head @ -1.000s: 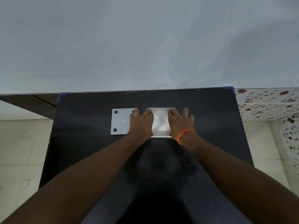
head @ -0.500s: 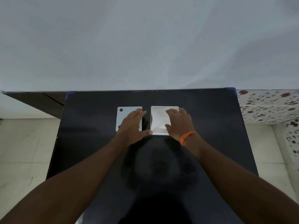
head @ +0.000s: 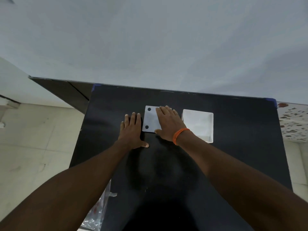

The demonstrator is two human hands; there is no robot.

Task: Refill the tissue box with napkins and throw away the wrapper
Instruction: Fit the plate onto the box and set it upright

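- A black surface (head: pixel 233 155) stands against a pale grey wall (head: pixel 150 39), with blue tape at its far corners.
- The tissue box (head: pixel 198 125) is a white square container, open at the top, and it sits on the far right part of the surface. Its inside looks white; I cannot tell whether napkins fill it.
- The box lid (head: pixel 150 120), a flat white square plate with two dark round spots along its left edge, lies on the surface just to the left of the tissue box, apart from it.
- The right hand (head: pixel 168 124) lies flat, palm down, fingers spread and stretched forward, over the right part of the box lid. It grips nothing. The thumb points left at the lid's near edge.
- An orange band (head: pixel 179 135) circles the right wrist.
- The left hand (head: pixel 133 130) lies flat on the bare surface just left of the box lid, fingers straight and close together, thumb stretched out to the right. It holds nothing and looks to be beside the lid, not on it.
- Both forearms reach in from the near edge of the view.
- At the lower left, beside the surface's near edge, a crumpled clear plastic wrapper (head: pixel 96 214) with some red marks shows partly behind the left forearm; I cannot tell what it rests on.
- Pale floor tiles (head: pixel 33 139) show to the left, and a speckled tiled area (head: pixel 295 120) to the right.
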